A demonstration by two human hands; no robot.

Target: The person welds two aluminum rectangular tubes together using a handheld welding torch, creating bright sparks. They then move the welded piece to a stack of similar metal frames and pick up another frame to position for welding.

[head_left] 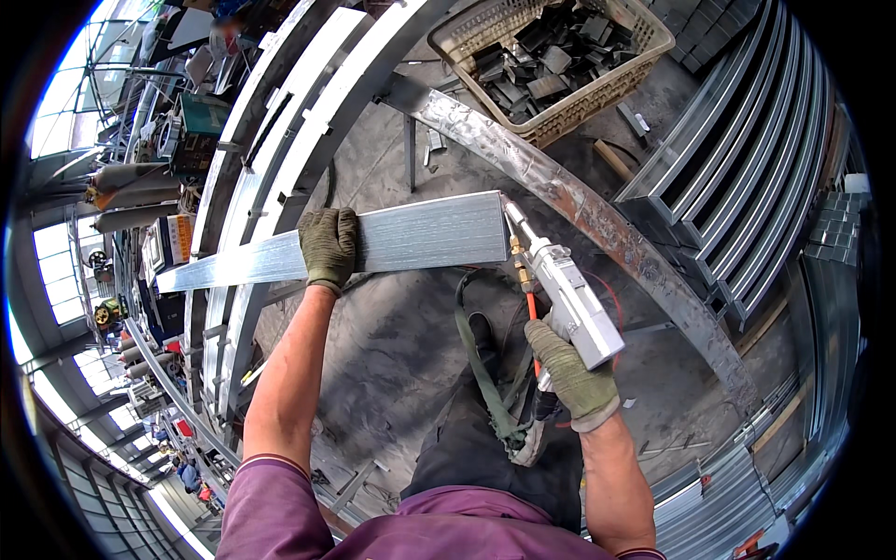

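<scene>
My left hand (329, 246), in an olive knit glove, is closed around a long silvery rectangular metal tube (434, 231). The tube lies crosswise in front of me, its far left part passing over the curved beams. In my right hand (574, 373), gloved the same way, is a white handheld welding gun (567, 297). Its thin nozzle (511, 213) points up and left at the tube's right end; whether the two touch I cannot tell. A brass fitting and an orange hose (531, 303) run along the gun's left side. A green strap (481, 373) hangs below, near my legs.
A rusty flat beam (569, 201) slants across behind the gun. Beyond it stands a beige plastic basket (560, 126) of small dark metal pieces. Curved steel beams (308, 121) rise at left; stacked metal profiles (737, 177) lie at right. Scraps and hoses lie on the concrete floor (373, 373).
</scene>
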